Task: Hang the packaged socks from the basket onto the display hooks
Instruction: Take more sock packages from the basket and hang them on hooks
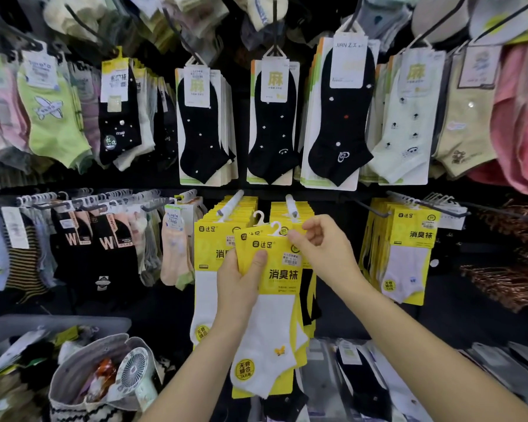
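My left hand (241, 280) grips a small stack of yellow sock packs (275, 303) with white socks, thumb pressed on the front card. Two white plastic hanger hooks (275, 228) stick up from the stack's top. My right hand (323, 242) pinches the top right corner of the front pack, just under the right of two white display hooks (291, 205). The left display hook (230, 205) carries a thick row of the same yellow packs (208, 239), directly behind the held stack.
More yellow packs (409, 254) hang at the right. Black and pale socks (272, 117) fill the row above, striped and black ones (104, 245) hang at the left. A grey bag (83, 370) with a small white fan (133, 368) stands at the lower left beside a grey bin (52, 325).
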A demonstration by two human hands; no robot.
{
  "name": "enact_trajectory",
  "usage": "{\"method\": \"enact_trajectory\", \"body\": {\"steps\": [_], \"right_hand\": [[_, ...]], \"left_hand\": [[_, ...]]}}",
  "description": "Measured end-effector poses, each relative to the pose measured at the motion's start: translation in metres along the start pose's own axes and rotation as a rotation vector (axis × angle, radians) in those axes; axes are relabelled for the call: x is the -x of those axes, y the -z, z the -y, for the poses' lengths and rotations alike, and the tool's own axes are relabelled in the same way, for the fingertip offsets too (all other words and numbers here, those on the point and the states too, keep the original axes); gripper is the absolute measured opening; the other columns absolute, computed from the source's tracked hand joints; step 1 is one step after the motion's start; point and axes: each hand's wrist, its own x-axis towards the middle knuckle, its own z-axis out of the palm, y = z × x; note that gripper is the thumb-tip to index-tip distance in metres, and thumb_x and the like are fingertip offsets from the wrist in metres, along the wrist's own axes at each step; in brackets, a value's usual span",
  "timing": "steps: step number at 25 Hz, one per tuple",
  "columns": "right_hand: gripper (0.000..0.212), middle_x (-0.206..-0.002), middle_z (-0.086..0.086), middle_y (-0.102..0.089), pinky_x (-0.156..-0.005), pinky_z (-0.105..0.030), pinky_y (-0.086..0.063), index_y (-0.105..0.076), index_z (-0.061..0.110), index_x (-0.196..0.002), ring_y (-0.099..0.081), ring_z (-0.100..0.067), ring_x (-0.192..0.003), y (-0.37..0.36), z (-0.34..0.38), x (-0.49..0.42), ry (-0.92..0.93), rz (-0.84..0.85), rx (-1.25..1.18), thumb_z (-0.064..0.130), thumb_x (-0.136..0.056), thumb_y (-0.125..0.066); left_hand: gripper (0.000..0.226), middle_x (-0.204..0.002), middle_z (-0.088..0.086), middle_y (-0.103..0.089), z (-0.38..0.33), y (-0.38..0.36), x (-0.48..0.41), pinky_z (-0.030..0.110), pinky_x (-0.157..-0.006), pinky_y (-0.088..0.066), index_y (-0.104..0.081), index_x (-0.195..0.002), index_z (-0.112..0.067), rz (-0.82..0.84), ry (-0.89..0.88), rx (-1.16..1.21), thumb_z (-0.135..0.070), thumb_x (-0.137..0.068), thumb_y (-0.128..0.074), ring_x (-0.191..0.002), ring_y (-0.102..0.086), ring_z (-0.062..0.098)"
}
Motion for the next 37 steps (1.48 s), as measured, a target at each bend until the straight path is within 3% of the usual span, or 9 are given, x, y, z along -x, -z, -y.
{"method": "enact_trajectory", "body": {"steps": [3, 5, 9, 13, 21, 24, 28, 34, 37], "right_hand": [[0.011, -0.091, -0.003, -0.067, -0.073, -0.030, -0.052, -0.057, 0.028, -0.083, -0.063, -0.017, -0.085, 0.007, -0.009, 0.001, -0.105, 0.069, 0.030, 0.032, -0.083, -0.067], [0.011, -0.086, -0.001, -0.068, -0.066, -0.027, -0.050, -0.059, 0.028, -0.077, -0.064, -0.017, -0.083, 0.015, -0.016, -0.002, -0.147, 0.009, -0.007, 0.026, -0.085, -0.066], [0.011, -0.081, 0.003, -0.070, -0.062, -0.021, -0.047, -0.061, 0.025, -0.075, -0.067, -0.013, -0.081, 0.030, -0.020, -0.023, -0.228, -0.081, -0.104, 0.023, -0.085, -0.066], [0.009, -0.082, 0.001, -0.070, -0.069, -0.028, -0.052, -0.061, 0.025, -0.077, -0.066, -0.014, -0.082, 0.020, -0.020, -0.041, -0.218, -0.041, -0.014, 0.027, -0.085, -0.066], [0.014, -0.085, 0.004, -0.059, -0.059, -0.021, -0.042, -0.057, 0.026, -0.088, -0.057, -0.012, -0.077, 0.016, -0.025, -0.039, -0.132, -0.090, 0.271, 0.036, -0.083, -0.066], [0.016, -0.087, 0.010, -0.060, -0.059, -0.015, -0.041, -0.056, 0.027, -0.087, -0.056, -0.002, -0.074, 0.022, -0.022, -0.020, -0.063, -0.173, 0.093, 0.041, -0.083, -0.062], [0.008, -0.084, 0.007, -0.072, -0.068, -0.019, -0.053, -0.065, 0.022, -0.087, -0.067, -0.005, -0.079, 0.007, -0.027, 0.013, -0.037, 0.113, -0.121, 0.028, -0.088, -0.060], [0.015, -0.087, 0.000, -0.073, -0.075, -0.037, -0.056, -0.067, 0.016, -0.091, -0.069, -0.013, -0.081, 0.022, -0.028, -0.017, -0.186, -0.022, -0.109, 0.024, -0.092, -0.055], [0.014, -0.089, -0.008, -0.073, -0.076, -0.043, -0.057, -0.066, 0.018, -0.087, -0.069, -0.020, -0.082, 0.013, -0.030, -0.022, -0.201, 0.037, -0.043, 0.026, -0.092, -0.056]], "left_hand": [[0.006, -0.089, -0.012, -0.068, 0.005, -0.010, 0.001, 0.022, -0.071, -0.053, -0.060, -0.088, -0.029, -0.041, 0.006, -0.023, -0.027, -0.085, -0.065, -0.087, -0.065, 0.006], [0.005, -0.084, -0.013, -0.064, 0.008, -0.010, 0.000, 0.014, -0.064, -0.048, -0.057, -0.084, -0.027, -0.083, 0.017, -0.031, -0.029, -0.089, -0.060, -0.079, -0.062, 0.006], [0.008, -0.095, -0.014, -0.067, 0.006, 0.017, -0.006, 0.025, -0.077, -0.052, -0.059, -0.097, -0.025, -0.181, -0.024, -0.036, -0.026, -0.094, -0.051, -0.091, -0.063, 0.005], [0.034, -0.096, -0.021, -0.070, -0.002, 0.045, -0.005, 0.015, -0.071, -0.054, -0.060, -0.100, -0.052, -0.102, -0.123, -0.057, -0.021, -0.096, -0.048, -0.089, -0.065, -0.005], [0.010, -0.091, -0.013, -0.071, 0.007, 0.036, -0.003, 0.016, -0.069, -0.053, -0.063, -0.095, -0.026, 0.023, -0.035, -0.142, -0.030, -0.089, -0.055, -0.084, -0.066, -0.002], [0.006, -0.082, -0.017, -0.071, 0.011, 0.015, -0.001, 0.018, -0.067, -0.053, -0.062, -0.085, -0.028, 0.045, 0.009, -0.105, -0.030, -0.088, -0.058, -0.078, -0.066, -0.003], [0.004, -0.092, -0.006, -0.069, 0.013, -0.016, -0.002, 0.021, -0.070, -0.054, -0.058, -0.092, -0.026, 0.118, 0.003, -0.108, -0.029, -0.088, -0.060, -0.083, -0.065, 0.003], [0.031, -0.112, -0.006, -0.055, 0.012, -0.030, -0.015, 0.009, -0.071, -0.047, -0.042, -0.112, -0.026, 0.052, 0.014, -0.092, -0.017, -0.089, -0.060, -0.099, -0.056, 0.003], [0.043, -0.128, -0.005, -0.047, 0.013, -0.031, -0.025, 0.017, -0.092, -0.039, -0.041, -0.129, -0.020, 0.082, 0.001, -0.189, -0.020, -0.090, -0.059, -0.119, -0.045, 0.007]]}}
